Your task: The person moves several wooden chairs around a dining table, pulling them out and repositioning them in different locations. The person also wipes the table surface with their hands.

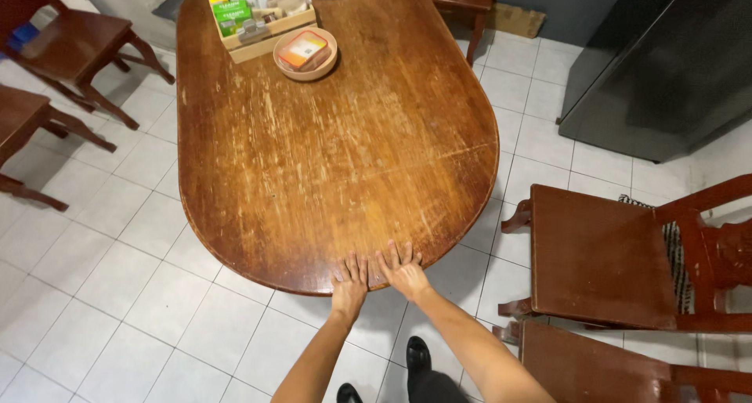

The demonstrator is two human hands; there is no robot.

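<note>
Wooden table [337, 160] edge under left hand [349, 281] and right hand [403, 271], fingers spread flat

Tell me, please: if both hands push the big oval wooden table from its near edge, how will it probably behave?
The table looks like thick solid wood, so it is probably heavy and stiff. On the smooth tile floor it may slide rather than tip. The left hand and right hand lie flat on its rim. The small bowl and wooden tray could shift.
</note>
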